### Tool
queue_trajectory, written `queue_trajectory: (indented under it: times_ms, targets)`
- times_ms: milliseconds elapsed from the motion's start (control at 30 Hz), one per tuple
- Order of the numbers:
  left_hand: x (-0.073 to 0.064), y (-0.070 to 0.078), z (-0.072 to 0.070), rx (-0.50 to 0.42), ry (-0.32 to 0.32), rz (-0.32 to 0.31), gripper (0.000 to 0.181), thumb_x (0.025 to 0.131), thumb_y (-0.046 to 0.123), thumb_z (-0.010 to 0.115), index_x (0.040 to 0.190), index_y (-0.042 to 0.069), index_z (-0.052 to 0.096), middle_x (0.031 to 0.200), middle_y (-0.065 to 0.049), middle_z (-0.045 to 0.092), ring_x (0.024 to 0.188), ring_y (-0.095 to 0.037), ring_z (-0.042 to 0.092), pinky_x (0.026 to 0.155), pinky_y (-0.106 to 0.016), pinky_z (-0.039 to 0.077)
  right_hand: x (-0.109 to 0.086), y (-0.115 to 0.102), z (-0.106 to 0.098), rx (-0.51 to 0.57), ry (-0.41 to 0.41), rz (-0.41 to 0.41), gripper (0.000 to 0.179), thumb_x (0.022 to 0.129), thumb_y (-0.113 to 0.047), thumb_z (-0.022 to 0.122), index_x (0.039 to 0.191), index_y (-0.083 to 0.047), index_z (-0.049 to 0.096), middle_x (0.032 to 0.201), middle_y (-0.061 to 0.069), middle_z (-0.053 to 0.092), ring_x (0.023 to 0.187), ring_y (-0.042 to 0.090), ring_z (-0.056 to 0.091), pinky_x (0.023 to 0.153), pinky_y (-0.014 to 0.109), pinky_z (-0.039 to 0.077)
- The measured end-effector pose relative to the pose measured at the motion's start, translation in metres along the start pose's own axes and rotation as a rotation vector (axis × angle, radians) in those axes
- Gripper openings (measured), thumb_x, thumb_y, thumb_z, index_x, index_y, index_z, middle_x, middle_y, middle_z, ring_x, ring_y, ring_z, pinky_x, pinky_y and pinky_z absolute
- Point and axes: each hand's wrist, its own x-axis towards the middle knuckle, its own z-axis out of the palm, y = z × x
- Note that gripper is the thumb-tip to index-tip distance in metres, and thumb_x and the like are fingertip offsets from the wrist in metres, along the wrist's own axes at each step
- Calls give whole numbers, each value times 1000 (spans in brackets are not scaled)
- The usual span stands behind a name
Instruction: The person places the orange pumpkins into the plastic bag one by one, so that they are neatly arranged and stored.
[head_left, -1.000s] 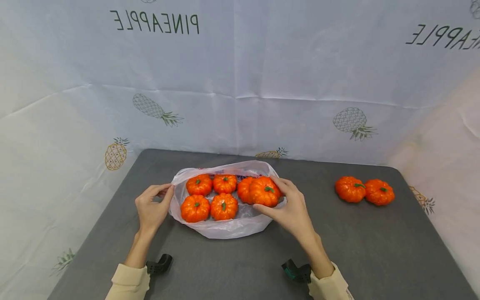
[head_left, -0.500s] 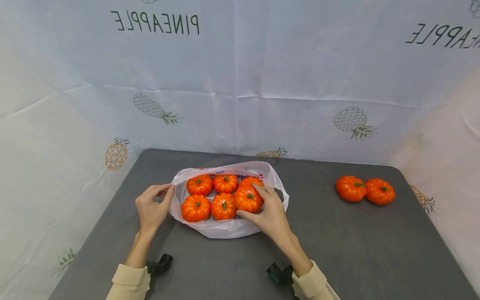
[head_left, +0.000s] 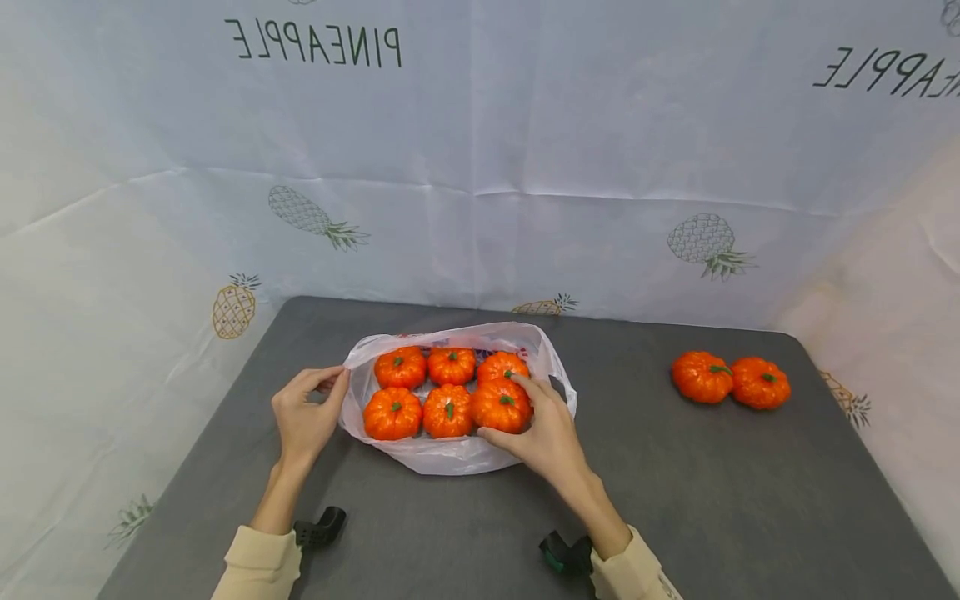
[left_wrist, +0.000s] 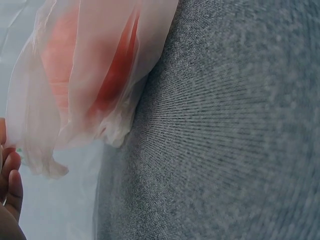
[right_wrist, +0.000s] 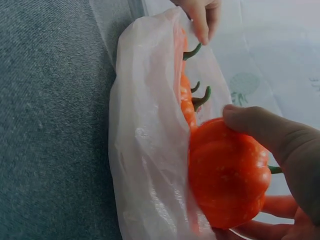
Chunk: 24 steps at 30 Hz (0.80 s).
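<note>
A white plastic bag (head_left: 465, 458) lies wide-mouthed on the table, with several small orange pumpkins (head_left: 393, 414) in two rows inside it. My left hand (head_left: 306, 414) pinches the bag's left rim between thumb and fingers. In the left wrist view the bag's side (left_wrist: 95, 60) shows orange through the thin plastic. My right hand (head_left: 546, 429) grips a pumpkin (head_left: 501, 406) at the front right of the bag's mouth. The right wrist view has this pumpkin (right_wrist: 227, 172) between thumb and fingers, close against the bag's edge, its green stem pointing toward the palm.
Two more pumpkins (head_left: 701, 377) sit side by side at the right of the dark grey table (head_left: 750, 500). A white cloth (head_left: 570, 150) printed with pineapples hangs behind the table and along its sides.
My right hand has carried its pumpkin leftward from the bag's right side to the front row, and has since shifted slightly right. The left hand keeps its hold on the rim.
</note>
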Motion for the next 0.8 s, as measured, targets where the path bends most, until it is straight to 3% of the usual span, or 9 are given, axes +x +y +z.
queue_trajectory:
  times_ms: [500, 800]
  targets:
    - [1, 1, -1, 8, -2, -4, 5, 80, -7, 80, 85, -6, 78, 72, -21, 71, 72, 14, 55, 72, -3, 45, -2, 6, 3, -36, -64, 75, 81, 71, -38, 94, 133, 1, 60, 129, 19, 66, 113, 34, 64, 97, 54, 56]
    - [1, 4, -2, 5, -11, -20, 5, 81, -5, 80, 86, -5, 79, 74, -21, 72, 73, 13, 55, 73, -2, 44, -3, 12, 11, -100, -35, 79, 81, 68, -40, 95, 129, 2, 62, 122, 21, 67, 108, 35, 65, 92, 56, 57]
